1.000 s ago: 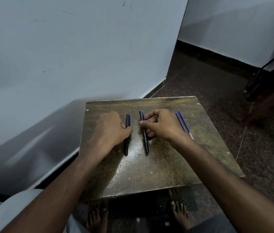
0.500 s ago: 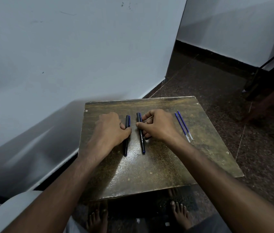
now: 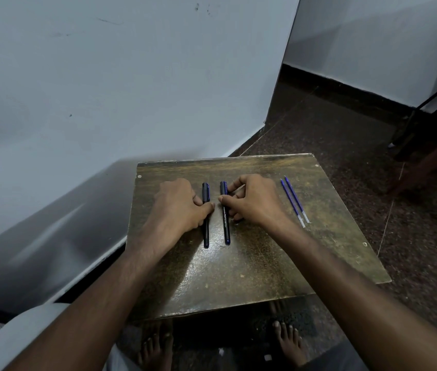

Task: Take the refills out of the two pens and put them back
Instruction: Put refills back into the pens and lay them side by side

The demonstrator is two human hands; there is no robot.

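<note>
Two dark pens lie side by side on a small brown wooden table (image 3: 252,269), caps pointing away from me. My left hand (image 3: 178,206) grips the left pen (image 3: 206,228) at its middle, thumb laid against the barrel. My right hand (image 3: 252,200) pinches the right pen (image 3: 225,223) between thumb and fingers near its upper half. Both pens rest flat on the table. Two thin blue refills (image 3: 295,200) lie together on the table to the right of my right hand, apart from it.
A pale wall runs along the left and behind the table. Dark speckled floor spreads to the right, with a wooden furniture leg (image 3: 426,167) and dark stand at the far right. My bare feet (image 3: 287,341) show under the table's near edge.
The right pen has shifted left and straightened, now lying parallel and closer to the left pen, carried by my right hand. My left hand has stayed on the left pen.
</note>
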